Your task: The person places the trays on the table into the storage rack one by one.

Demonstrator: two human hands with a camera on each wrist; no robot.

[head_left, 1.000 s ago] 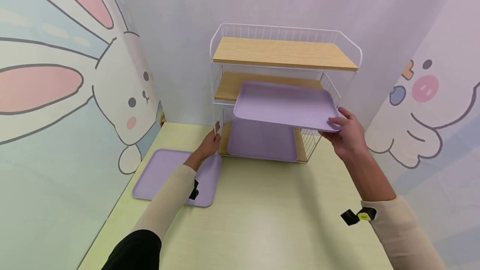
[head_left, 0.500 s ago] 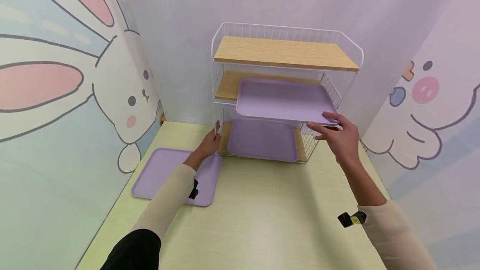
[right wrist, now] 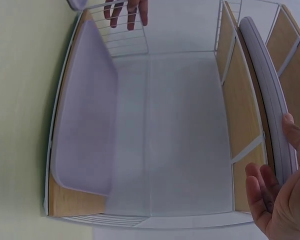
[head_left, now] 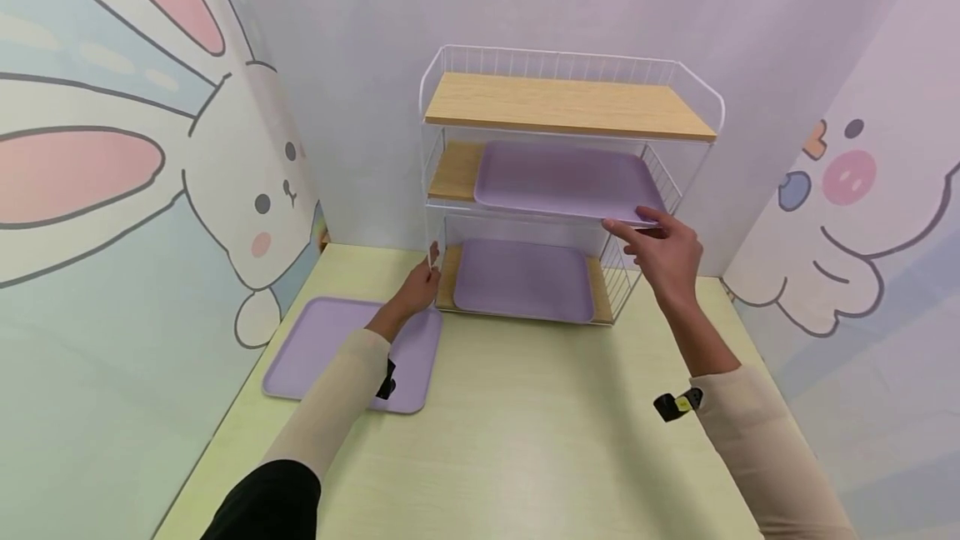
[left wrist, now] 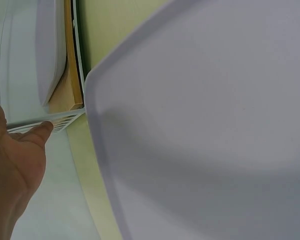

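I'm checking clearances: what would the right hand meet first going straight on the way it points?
The right hand would likely first meet the purple tray on the middle shelf, right by the fingers; whether some would pass beneath is unclear.

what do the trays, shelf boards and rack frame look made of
Trays: probably plastic, matte purple, smooth and evenly colored. Shelf boards: wood or wood-look board, satin, showing fine grain. Rack frame: likely white-coated metal wire, being so thin.
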